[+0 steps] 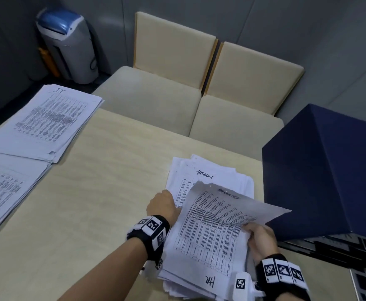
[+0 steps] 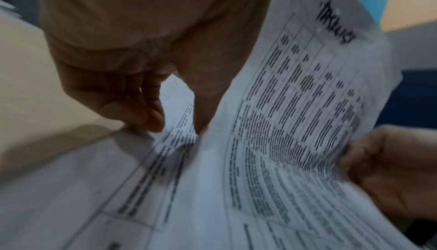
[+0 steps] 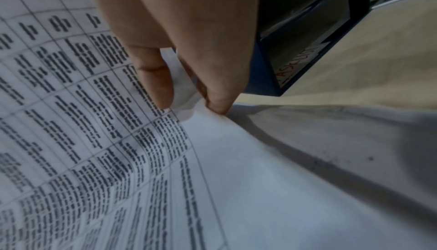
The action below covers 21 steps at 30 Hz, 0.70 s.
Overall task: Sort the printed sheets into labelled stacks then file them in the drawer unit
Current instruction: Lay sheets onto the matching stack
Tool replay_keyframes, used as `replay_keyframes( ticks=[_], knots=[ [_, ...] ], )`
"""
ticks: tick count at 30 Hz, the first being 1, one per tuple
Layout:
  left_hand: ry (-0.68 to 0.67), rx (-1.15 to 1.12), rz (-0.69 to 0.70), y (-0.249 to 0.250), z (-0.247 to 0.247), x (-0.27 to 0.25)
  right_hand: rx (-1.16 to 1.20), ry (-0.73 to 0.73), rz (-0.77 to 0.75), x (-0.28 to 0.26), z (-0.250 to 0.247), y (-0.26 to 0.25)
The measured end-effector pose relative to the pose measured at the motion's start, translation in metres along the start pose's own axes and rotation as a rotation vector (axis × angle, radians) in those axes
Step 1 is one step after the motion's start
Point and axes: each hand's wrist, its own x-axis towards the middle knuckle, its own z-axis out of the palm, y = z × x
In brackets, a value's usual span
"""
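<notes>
A printed sheet headed "Tasklist" (image 1: pixel 227 211) hangs lifted over the mixed pile (image 1: pixel 199 263) at the table's front right. My right hand (image 1: pixel 248 228) pinches its right edge between thumb and fingers (image 3: pixel 153 80). My left hand (image 1: pixel 162 206) is at the sheet's left edge. Its fingertips (image 2: pixel 144 115) rest on the paper below and its thumb lies against the lifted sheet's underside. Just beyond lies the Tasklist stack (image 1: pixel 212 172). The IT stack (image 1: pixel 47 120) and HR stack (image 1: pixel 6 187) lie at the left. The dark blue drawer unit (image 1: pixel 329 170) stands at the right.
The top page of the mixed pile bears a handwritten "HR" near its front edge. A drawer front (image 3: pixel 298 65) carries a red "TASKLIST" label. Two cream chairs (image 1: pixel 156 98) stand behind the wooden table (image 1: pixel 112 192). A grey and blue bin (image 1: pixel 67 46) is in the far corner.
</notes>
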Motion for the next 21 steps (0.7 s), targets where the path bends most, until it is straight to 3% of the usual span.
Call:
replay_keyframes(
  ticks=[5, 10, 14, 17, 21],
  knots=[
    [0.150, -0.106, 0.162, -0.003, 0.006, 0.006, -0.002, 0.000, 0.001, -0.003, 0.003, -0.002],
    [-0.074, -0.164, 0.054, 0.002, -0.003, 0.009, -0.013, 0.005, 0.031, 0.004, 0.003, 0.002],
    [-0.122, -0.199, 0.165, 0.004, -0.002, 0.002, -0.003, 0.020, 0.039, 0.007, 0.000, 0.007],
    [-0.025, -0.338, 0.170, 0.002, 0.003, 0.001, 0.040, 0.037, 0.038, 0.010, -0.003, 0.012],
    [0.207, -0.380, -0.042, -0.012, 0.004, 0.008, 0.002, -0.057, 0.096, 0.005, -0.005, 0.007]
  ],
)
